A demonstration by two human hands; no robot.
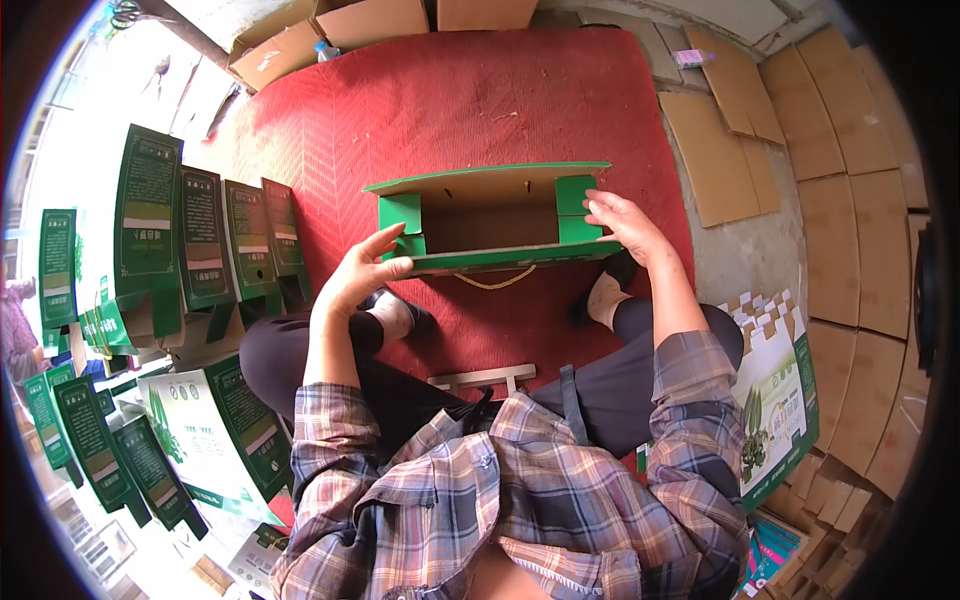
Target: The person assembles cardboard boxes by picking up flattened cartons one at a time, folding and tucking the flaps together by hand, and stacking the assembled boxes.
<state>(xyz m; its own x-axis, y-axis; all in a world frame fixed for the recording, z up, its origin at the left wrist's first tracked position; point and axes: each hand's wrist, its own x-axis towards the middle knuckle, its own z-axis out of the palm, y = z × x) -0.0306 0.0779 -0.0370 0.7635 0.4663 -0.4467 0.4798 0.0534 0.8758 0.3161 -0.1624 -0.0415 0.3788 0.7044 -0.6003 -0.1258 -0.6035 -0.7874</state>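
A green cardboard box (480,262) lies in front of me with its open side up, showing a plain brown inside. Green flaps (576,210) are folded in at both of its short ends. A yellow cord handle (495,284) loops from its near side. At the left end, my left hand (358,275) grips the box, thumb on the near edge and fingers along the end. My right hand (630,225) holds the opposite end, its fingertips at the folded flap. Part of each hand's contact with the cardboard is hidden.
Beneath the box is a red mat (480,100). Green printed boxes (150,230) stand in rows on the left. Flattened printed cartons (775,400) lie at my right. Brown cartons (375,20) line the back, and stacked cardboard (840,240) the right. A small metal stand (483,379) sits between my legs.
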